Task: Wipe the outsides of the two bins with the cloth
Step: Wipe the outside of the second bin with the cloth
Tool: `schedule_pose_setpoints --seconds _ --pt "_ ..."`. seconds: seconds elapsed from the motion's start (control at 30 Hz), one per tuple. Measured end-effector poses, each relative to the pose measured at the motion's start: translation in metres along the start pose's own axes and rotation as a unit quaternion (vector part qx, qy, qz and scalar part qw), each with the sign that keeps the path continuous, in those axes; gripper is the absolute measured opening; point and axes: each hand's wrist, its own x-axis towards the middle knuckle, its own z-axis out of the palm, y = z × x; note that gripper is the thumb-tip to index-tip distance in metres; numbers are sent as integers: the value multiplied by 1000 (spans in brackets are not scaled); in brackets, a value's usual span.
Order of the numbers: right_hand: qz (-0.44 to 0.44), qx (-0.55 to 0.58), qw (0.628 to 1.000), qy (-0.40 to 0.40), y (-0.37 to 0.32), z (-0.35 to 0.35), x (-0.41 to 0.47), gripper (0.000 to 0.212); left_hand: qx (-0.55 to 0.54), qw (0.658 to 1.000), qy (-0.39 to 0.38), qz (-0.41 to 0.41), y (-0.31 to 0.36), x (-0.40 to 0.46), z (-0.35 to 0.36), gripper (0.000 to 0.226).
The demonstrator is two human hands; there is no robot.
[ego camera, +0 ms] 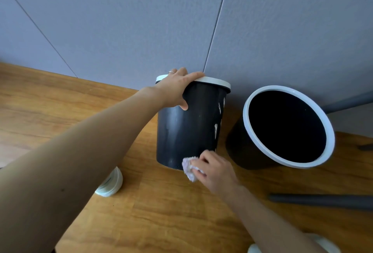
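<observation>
the left hand grips the white rim of the left bin, fingers curled over the top edge and thumb pressed on the dark wall below it. the right hand pinches a bunched pale cloth, fingers curled round it, and holds it against the bin's wall at its lowest edge, where the wall meets the wooden floor.

this bin stands directly below the left grip and just left of and above the right grip. its long axis runs from base to rim, close to upright, with the open end pointing up and perhaps leaning a little; i cannot tell whether the whole base sits flat. pale smears show on the wall up and to the right of the cloth, so that side likely needs work.

to do this step well, i judge the left grip should hold the rim firm so the bin does not skid or spin, while the cloth travels in long overlapping strokes from base to rim, with steady pressure. turning the bin by the rim would bring the smeared side round to the cloth.

the second bin stands to the right of the right grip, apart from the first, its mouth facing the camera and its axis leaning that way. it looks untouched by either hand.
</observation>
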Motion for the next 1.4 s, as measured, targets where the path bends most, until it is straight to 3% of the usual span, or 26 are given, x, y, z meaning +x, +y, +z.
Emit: schedule_pose_setpoints --seconds 0.1,0.27,0.37,0.53,0.63,0.8,0.97,1.17,1.4 --pt "-23 3 1000 0 5 0 0 9 -3 1000 -4 -1 2 0 -1 105" --pt "160 36 977 133 26 -21 38 15 -14 1000 -3 -9 -2 -3 -3 106" --pt "121 33 985 118 29 -24 39 14 -23 1000 -6 -12 -1 -4 -4 106" --pt "20 52 998 -4 12 0 -10 9 -33 999 -16 -20 -2 -4 -8 105" --pt "3 75 997 1 14 1 -10 10 -44 999 -20 -24 -2 -4 -9 104" --pt "163 157 968 107 20 -8 11 17 -76 996 12 -54 -5 -6 -6 94" --pt "211 184 949 146 17 -6 22 21 -107 992 12 -64 -11 -7 -5 89" --pt "134 144 973 123 19 -11 15 27 -159 983 24 -93 -18 -9 -6 72" --pt "73 91 991 69 20 -13 18 27 -37 998 -7 -54 2 4 -11 101"
